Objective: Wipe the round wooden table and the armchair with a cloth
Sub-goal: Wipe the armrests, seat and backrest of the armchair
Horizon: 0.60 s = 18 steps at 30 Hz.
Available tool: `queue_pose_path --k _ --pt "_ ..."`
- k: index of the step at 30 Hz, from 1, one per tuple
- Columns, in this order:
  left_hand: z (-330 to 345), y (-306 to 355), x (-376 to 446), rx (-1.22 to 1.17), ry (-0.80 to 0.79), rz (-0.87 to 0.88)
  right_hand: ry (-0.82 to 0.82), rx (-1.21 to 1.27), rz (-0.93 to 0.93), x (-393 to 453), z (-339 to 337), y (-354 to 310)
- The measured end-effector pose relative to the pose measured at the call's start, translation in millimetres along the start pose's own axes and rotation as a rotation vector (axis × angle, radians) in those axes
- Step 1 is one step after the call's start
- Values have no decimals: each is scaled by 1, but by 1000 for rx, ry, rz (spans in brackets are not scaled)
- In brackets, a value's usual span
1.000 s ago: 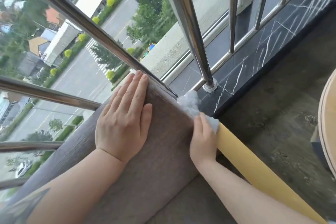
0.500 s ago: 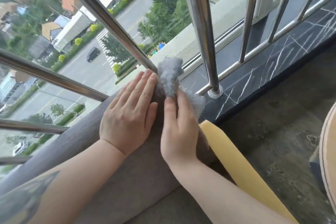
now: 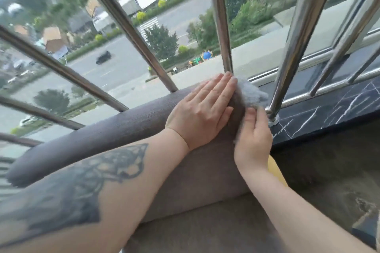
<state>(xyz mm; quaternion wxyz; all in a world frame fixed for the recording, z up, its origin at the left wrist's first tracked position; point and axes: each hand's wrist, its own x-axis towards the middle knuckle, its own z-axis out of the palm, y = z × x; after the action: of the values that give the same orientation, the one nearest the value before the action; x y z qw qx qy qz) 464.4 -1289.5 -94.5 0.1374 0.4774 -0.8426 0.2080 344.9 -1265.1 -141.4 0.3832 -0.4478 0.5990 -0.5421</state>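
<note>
Your right hand (image 3: 254, 136) has slid the cloth (image 3: 249, 95) up onto the armchair (image 3: 123, 121) corner, mid-frame, fingers pinching it. Your left hand (image 3: 202, 110) lies flat beside it. Next, wipe along the top.

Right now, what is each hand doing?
Left hand: open, flat on the armchair.
Right hand: fingers hold the cloth against the armchair's corner.

Matt grey woven armchair (image 3: 123, 121), fluffy cloth (image 3: 249, 94), glossy steel railing (image 3: 292, 37), polished marble ledge (image 3: 329, 113).
</note>
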Motion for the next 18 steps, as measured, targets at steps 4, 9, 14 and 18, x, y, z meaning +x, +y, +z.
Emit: queue_pose_path --k 4,9,14,18 --pt "4 -3 -3 -16 38 -3 33 -75 39 2 3 -8" --pt "-5 5 -12 -195 108 -337 133 -113 -210 -12 13 -55" --pt "-49 -23 -136 -147 57 -620 -300 -537 -622 -59 58 -62" --pt "-90 -83 -256 -25 21 -1016 -184 -588 -651 -100 103 -66"
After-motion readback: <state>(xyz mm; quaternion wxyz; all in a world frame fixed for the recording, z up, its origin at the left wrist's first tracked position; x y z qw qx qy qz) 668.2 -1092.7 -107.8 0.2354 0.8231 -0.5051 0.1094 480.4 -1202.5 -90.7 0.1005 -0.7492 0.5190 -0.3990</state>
